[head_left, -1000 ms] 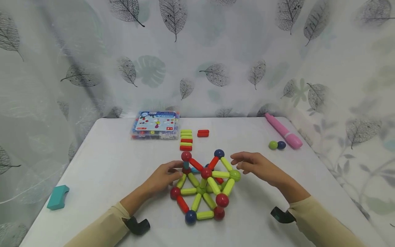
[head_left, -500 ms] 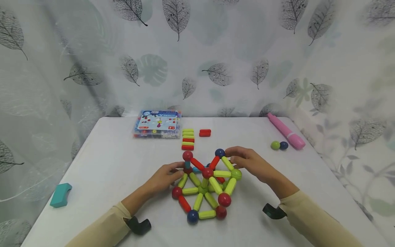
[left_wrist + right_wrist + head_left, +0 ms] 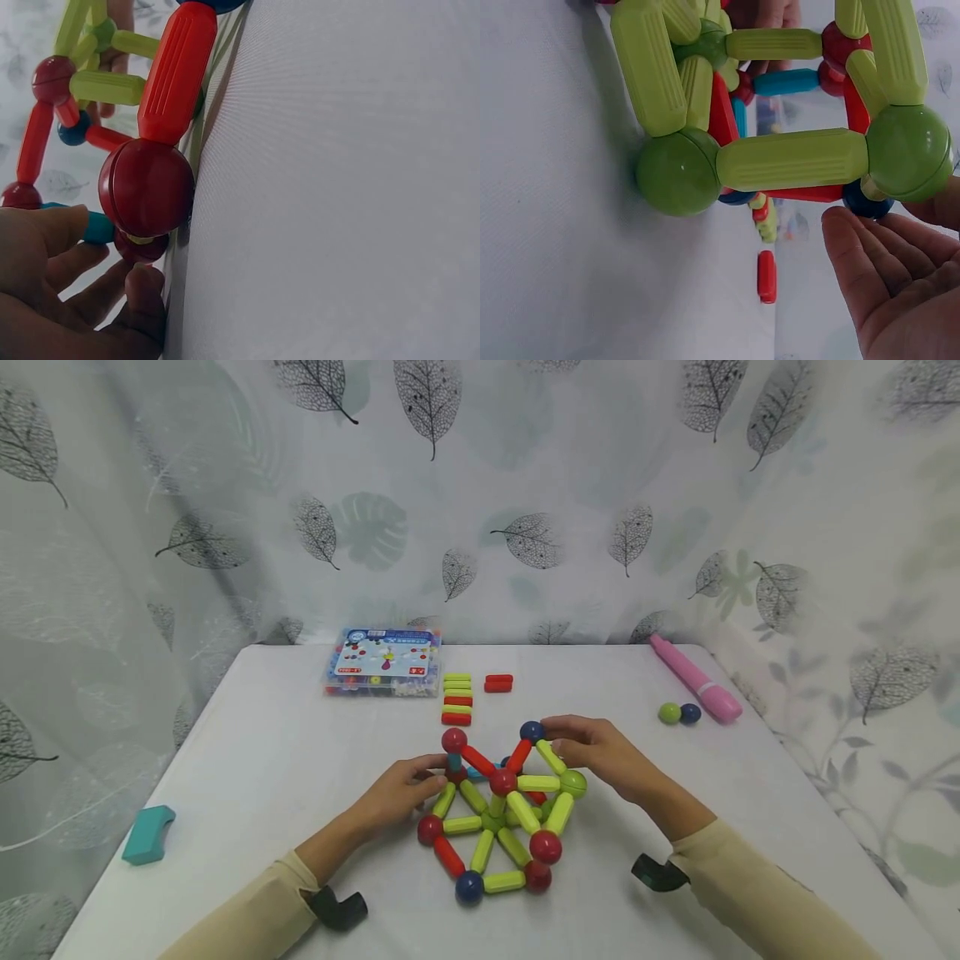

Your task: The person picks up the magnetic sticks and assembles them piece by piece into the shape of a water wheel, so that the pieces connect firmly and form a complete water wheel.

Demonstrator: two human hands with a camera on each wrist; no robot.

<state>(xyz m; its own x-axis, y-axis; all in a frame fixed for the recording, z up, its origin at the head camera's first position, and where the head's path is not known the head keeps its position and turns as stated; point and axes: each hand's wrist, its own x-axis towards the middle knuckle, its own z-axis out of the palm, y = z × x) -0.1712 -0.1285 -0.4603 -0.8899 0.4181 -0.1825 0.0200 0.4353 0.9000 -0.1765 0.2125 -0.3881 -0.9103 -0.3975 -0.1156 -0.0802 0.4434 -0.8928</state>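
White worktop [image 3: 285, 760]: ball-and-rod frame [image 3: 492, 821] stands front-right of kit box [image 3: 384, 664], left hand [image 3: 401, 789] lightly gripping its teal-rod corner, right hand [image 3: 600, 752] pinching a blue ball [image 3: 532, 732]; apparently a steadying step, next move probably needing light pressure.

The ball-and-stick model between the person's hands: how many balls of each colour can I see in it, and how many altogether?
Red balls: 6
Dark blue balls: 3
Green balls: 3
Total: 12

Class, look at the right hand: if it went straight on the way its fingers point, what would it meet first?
Most likely the upper blue ball; the right hand looks right up against it, though actual contact is hard to judge.
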